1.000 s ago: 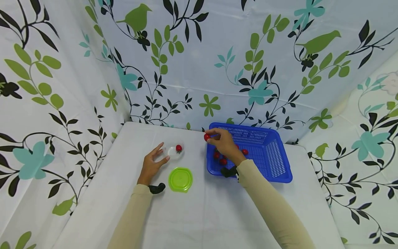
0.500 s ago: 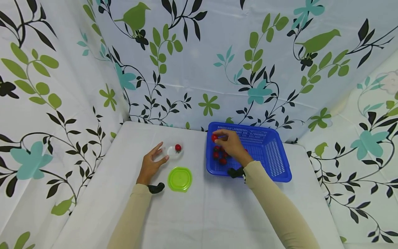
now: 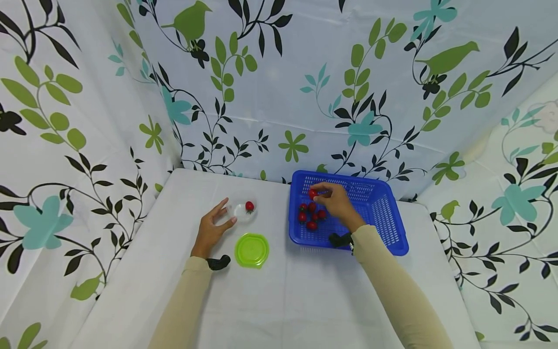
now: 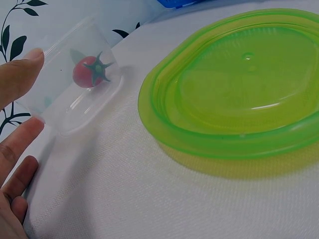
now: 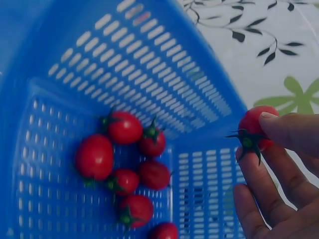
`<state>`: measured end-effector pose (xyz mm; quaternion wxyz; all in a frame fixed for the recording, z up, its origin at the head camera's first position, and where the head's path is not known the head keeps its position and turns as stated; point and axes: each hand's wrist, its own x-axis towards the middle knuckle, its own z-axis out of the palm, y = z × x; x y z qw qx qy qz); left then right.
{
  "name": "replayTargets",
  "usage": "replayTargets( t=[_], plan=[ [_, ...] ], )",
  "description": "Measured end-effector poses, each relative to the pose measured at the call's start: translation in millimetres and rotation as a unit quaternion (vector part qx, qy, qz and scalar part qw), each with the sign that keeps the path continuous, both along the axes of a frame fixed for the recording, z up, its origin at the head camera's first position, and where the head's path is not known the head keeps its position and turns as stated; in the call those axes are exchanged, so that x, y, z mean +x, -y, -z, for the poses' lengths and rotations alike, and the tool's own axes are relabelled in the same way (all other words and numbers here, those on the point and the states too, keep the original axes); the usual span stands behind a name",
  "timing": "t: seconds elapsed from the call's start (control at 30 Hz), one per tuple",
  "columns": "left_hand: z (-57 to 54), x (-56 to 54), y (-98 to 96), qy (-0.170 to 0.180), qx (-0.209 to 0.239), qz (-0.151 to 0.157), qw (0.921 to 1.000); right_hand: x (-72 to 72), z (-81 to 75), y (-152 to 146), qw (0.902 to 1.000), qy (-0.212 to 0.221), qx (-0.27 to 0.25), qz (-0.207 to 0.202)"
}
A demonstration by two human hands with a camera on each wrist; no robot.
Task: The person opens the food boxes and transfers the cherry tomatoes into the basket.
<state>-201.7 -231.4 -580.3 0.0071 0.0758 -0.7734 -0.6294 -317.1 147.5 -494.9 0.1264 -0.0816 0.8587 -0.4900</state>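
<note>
My left hand (image 3: 211, 230) holds the side of a small clear plastic container (image 4: 57, 97) between thumb and fingers. One cherry tomato (image 4: 89, 72) with a green stem lies inside it. Over the left part of the blue basket (image 3: 379, 208), my right hand (image 3: 337, 201) pinches another cherry tomato (image 5: 256, 127) between thumb and fingertips, its green calyx showing. Below that hand, several loose cherry tomatoes (image 5: 94, 157) rest on the basket floor. A green lid (image 3: 252, 250) lies flat on the table just nearer than the container.
The white-covered table (image 3: 261, 305) carries everything. At its back hangs a patterned curtain (image 3: 270, 87), which also runs along both sides. The perforated basket wall (image 5: 139, 55) rises beside the tomatoes. Black straps are on both wrists.
My right hand has moved rightward with its cherry tomato, from the basket's left rim to farther over the inside, uncovering more tomatoes. The left hand and container stay in place.
</note>
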Motion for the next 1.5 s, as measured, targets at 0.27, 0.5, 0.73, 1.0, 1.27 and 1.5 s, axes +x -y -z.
replayTargets(
  t=[0.27,0.5,0.73,1.0,1.27,1.5],
  plan=[
    [-0.5,-1.3,0.8,0.009,0.000,0.000,1.0000,-7.3,9.2,-16.7,0.9998,0.013,0.014,0.007],
    [-3.6,0.4,-0.1,0.011,-0.008,0.002,0.9999,-10.1,14.5,-25.1,0.9992,0.023,0.032,0.002],
    [8.5,-5.3,2.7,0.012,-0.009,-0.001,0.9999,-13.9,18.2,-32.6,0.9978,0.045,0.049,0.003],
    [38.4,-12.8,7.9,-0.016,-0.018,-0.010,0.9997,-19.5,27.3,-44.0,0.9953,0.068,0.069,-0.004],
    [9.2,-5.8,2.9,0.009,-0.006,0.000,0.9999,-18.9,30.3,-50.5,0.9937,0.079,0.079,-0.010],
    [36.4,-13.3,7.7,-0.007,-0.013,-0.009,0.9998,-21.2,36.0,-55.0,0.9919,0.078,0.099,-0.019]
  ],
)
